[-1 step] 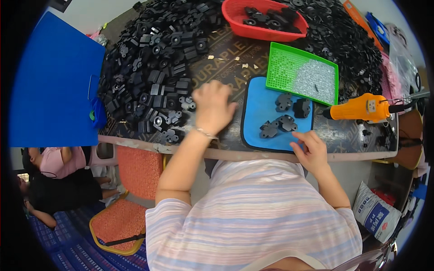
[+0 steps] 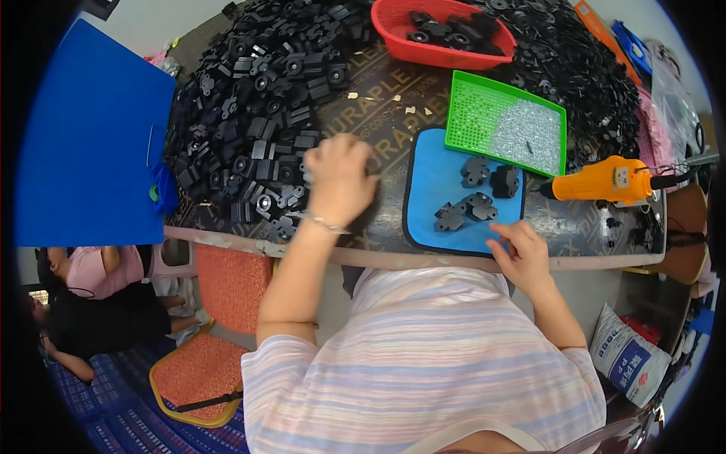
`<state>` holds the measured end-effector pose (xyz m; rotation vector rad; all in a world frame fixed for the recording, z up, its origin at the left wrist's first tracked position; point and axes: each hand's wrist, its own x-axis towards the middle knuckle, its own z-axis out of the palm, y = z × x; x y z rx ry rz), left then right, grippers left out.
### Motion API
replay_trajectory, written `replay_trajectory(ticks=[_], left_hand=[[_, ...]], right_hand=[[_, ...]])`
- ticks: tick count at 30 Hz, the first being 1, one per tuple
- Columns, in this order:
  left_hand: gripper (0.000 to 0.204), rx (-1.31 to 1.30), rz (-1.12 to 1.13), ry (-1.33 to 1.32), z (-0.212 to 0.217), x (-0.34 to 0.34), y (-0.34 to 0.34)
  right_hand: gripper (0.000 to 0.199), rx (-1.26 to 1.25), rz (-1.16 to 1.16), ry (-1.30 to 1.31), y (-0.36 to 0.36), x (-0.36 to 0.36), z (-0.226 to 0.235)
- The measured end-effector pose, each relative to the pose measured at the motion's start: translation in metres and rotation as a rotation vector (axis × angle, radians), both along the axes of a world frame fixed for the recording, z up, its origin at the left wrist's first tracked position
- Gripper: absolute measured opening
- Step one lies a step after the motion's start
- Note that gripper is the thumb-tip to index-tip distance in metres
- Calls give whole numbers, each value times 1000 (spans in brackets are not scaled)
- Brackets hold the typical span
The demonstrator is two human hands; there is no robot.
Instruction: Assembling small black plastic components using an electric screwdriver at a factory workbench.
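Observation:
My left hand (image 2: pixel 342 172) is over the right edge of a large pile of black plastic parts (image 2: pixel 261 129). Its thumb stands away from the bent fingers, and nothing shows in its grip. My right hand (image 2: pixel 522 251) rests at the lower right edge of a blue mat (image 2: pixel 432 178). A gap parts its thumb from its forefinger, while the other fingers curl in. On the mat lie several black blocky parts: one at the upper left (image 2: pixel 475 172), one at the upper right (image 2: pixel 504 181), and a touching pair (image 2: pixel 465 212) close to my right hand.
A green perforated tray (image 2: pixel 473 125) of small silvery pieces overlaps the mat's far edge. Behind it stands a red basket (image 2: pixel 404 51) of black parts. An orange power screwdriver (image 2: pixel 601 181) lies at right. A blue panel (image 2: pixel 91 144) rises at left; another person (image 2: pixel 102 295) is beyond the chairs.
My left hand has shifted slightly left, closer to the pile of black parts. My right hand and the parts on the mat stay put.

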<state>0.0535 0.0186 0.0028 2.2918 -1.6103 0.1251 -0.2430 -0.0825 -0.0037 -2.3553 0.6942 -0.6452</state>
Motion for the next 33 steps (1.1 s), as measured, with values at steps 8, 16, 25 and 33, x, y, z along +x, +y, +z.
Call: replay_trajectory(ticks=[8, 16, 25, 33], left_hand=[[42, 232, 27, -110, 5, 47, 35], [38, -8, -252, 722, -7, -7, -9], [54, 176, -31, 354, -19, -55, -48], [85, 160, -459, 522, -13, -24, -34]], right_hand=[[16, 96, 40, 11, -21, -19, 24], [21, 200, -291, 306, -139, -85, 28], [29, -121, -561, 274, -255, -21, -29], [37, 156, -656, 111, -264, -23, -34]])
